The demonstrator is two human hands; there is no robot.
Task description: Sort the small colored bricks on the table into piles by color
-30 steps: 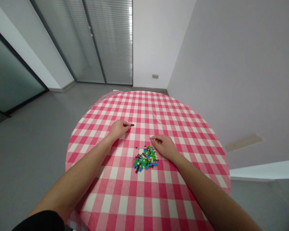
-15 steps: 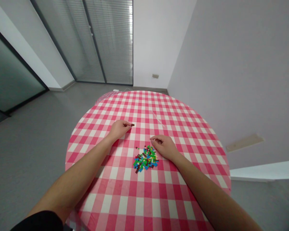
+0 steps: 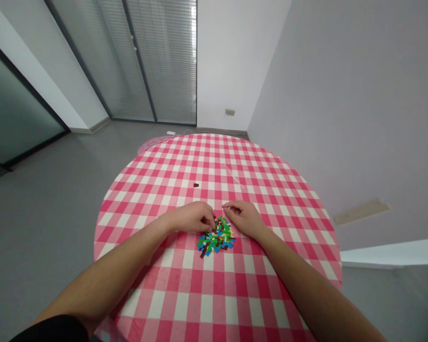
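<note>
A pile of small building bricks [image 3: 217,242] in green, blue, brown, yellow and white lies on the checked tablecloth. At the pile's upper left edge, my left hand [image 3: 196,217] bends down with thumb and fingers pinched among the bricks. A dark brick shows at its fingertips, partly covered. My right hand [image 3: 244,217] rests on its side just right of the pile, index finger and thumb a little apart, with no brick visible in it. Farther up the cloth, a small dark brown brick piece [image 3: 196,185] lies by itself.
The round table [image 3: 185,304] wears a red and white checked cover. Beyond its far edge are a blind-covered glass partition [image 3: 164,61] and a white wall [image 3: 235,57]. A white object [image 3: 171,133] is on the floor behind the table.
My left hand has let go of the dark brown piece, leaving it on the cloth, and moved back and right to the pile. My right hand has stayed put.
</note>
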